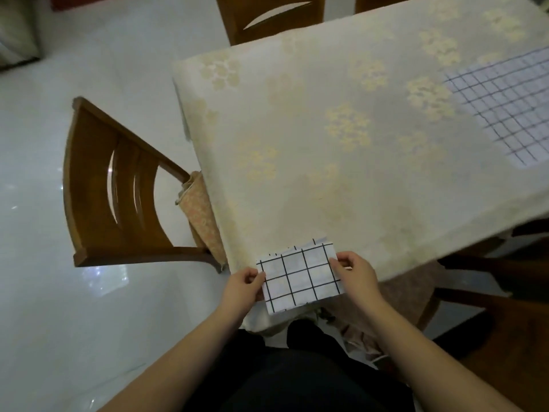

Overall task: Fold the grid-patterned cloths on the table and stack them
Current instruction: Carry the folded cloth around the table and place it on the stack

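A small folded white cloth with a black grid (300,276) lies at the near corner of the table, partly over the edge. My left hand (242,285) pinches its left edge and my right hand (355,273) pinches its right edge. A second grid-patterned cloth (505,105) lies spread flat on the table at the far right, partly cut off by the frame.
The table wears a cream cloth with pale flower prints (341,129). A wooden chair (116,191) stands at the left with a patterned cushion. Another chair (267,19) stands at the far side, and a dark wooden chair (490,292) at the right.
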